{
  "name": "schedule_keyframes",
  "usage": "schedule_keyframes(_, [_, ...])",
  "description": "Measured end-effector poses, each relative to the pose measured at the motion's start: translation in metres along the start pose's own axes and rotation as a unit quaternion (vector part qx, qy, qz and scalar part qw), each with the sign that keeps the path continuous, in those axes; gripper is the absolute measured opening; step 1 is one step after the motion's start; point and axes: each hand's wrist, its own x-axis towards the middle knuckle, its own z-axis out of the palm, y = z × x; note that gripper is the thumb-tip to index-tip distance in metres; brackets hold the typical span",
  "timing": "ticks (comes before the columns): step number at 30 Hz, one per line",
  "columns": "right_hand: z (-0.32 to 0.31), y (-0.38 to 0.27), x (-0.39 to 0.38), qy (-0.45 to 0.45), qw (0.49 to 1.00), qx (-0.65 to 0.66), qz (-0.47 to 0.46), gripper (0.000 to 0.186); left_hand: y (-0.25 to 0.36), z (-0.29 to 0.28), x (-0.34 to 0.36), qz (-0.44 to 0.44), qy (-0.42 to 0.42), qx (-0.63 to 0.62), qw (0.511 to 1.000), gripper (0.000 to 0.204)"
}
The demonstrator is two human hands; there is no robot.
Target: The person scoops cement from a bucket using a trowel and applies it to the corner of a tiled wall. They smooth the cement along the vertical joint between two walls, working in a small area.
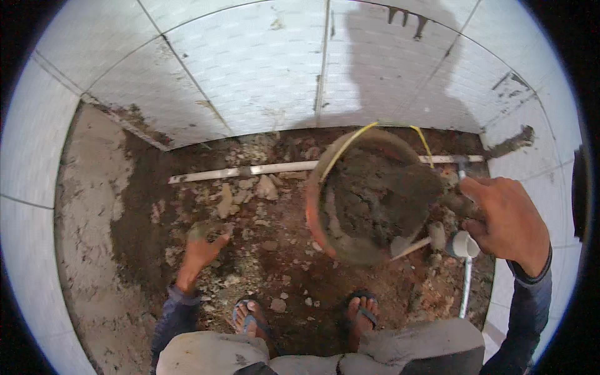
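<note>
My right hand [509, 219] grips the handle end of a mortar-caked trowel [420, 192] at the right side of the bucket. Its blade lies over the grey mortar [369, 194], and the coating hides much of its outline. The mortar sits in an orange bucket [314, 215], whose rim is smeared grey and whose yellow handle [347, 145] rises at the far side. On the left, my left hand [203, 251] hangs low over the rubble with its thumb apart from the fingers. It holds nothing that I can see, and its dirty fingertips blend into the ground.
A white pipe [275, 169] runs along the tiled wall [269, 75] behind the bucket. At right stand an open pipe fitting [464, 245] and a thin pipe [465, 287]. A wooden stick [411, 248] lies beside the bucket. Grey mortar [94, 237] covers the left side.
</note>
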Motion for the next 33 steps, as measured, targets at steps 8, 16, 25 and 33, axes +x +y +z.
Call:
schedule_keyframes(8, [0.117, -0.017, 0.045, -0.086, 0.995, -0.033, -0.043, 0.026, 0.053, 0.022, 0.008, 0.016, -0.032, 0.009, 0.999, 0.036])
schedule_keyframes(16, [0.232, 0.104, -0.103, 0.343, 0.759, 0.452, 0.319, 0.045, -0.001, -0.011, -0.038, 0.005, -0.144, 0.112, 0.983, 0.032])
schedule_keyframes(25, [0.49, -0.031, -0.189, 0.204, 0.96, 0.062, 0.182, 0.047, -0.03, -0.028, -0.078, -0.048, -0.324, 0.246, 0.912, 0.04])
schedule_keyframes(33, [0.495, -0.063, -0.145, 0.206, 0.971, 0.046, 0.11, 0.046, 0.073, -0.071, -0.056, -0.06, -0.313, 0.26, 0.912, 0.045])
